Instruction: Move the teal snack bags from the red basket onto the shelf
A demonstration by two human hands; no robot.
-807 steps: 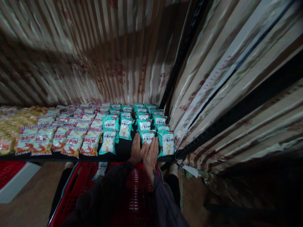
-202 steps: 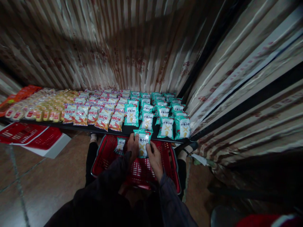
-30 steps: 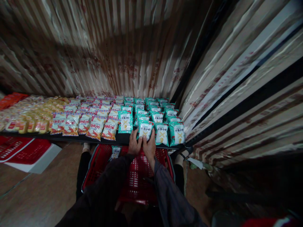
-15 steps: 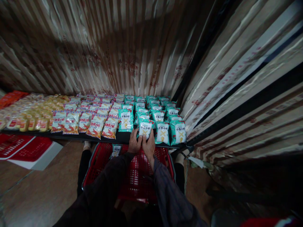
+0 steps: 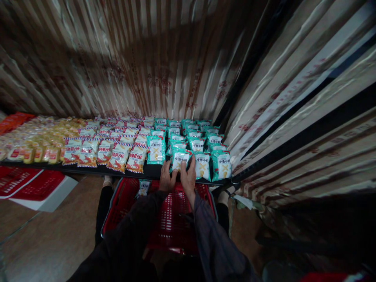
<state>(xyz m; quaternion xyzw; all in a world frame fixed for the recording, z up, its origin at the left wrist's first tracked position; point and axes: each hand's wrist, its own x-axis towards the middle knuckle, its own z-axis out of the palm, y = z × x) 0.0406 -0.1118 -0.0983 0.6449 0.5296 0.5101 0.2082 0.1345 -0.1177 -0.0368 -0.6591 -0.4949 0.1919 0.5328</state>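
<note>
A teal-and-white snack bag point(image 5: 180, 157) leans in the front row of the black shelf point(image 5: 154, 171). My left hand point(image 5: 167, 179) rests at its lower left side, fingers stretched up and thumb near its bottom edge. Over its right side lies my right hand point(image 5: 188, 177), fingers extended and apart, one of them across the bag's front. Neither hand is wrapped round the bag. Just right of my right hand stands another teal bag point(image 5: 202, 166). Below my forearms is a red basket point(image 5: 166, 235) with one small teal bag point(image 5: 143, 188) at its far left corner.
White bags with orange-red print point(image 5: 117, 156) fill the shelf's middle. Yellow wrapped packs point(image 5: 54, 154) and orange packs point(image 5: 13, 122) lie farther left. A striped plastic curtain point(image 5: 164, 78) hangs behind, with more sheeting at right. A red-and-white box point(image 5: 35, 184) sits on the floor at left.
My right hand has shifted slightly right and its fingers have spread, away from my left hand. The front teal bag sits slightly higher and farther back between my hands.
</note>
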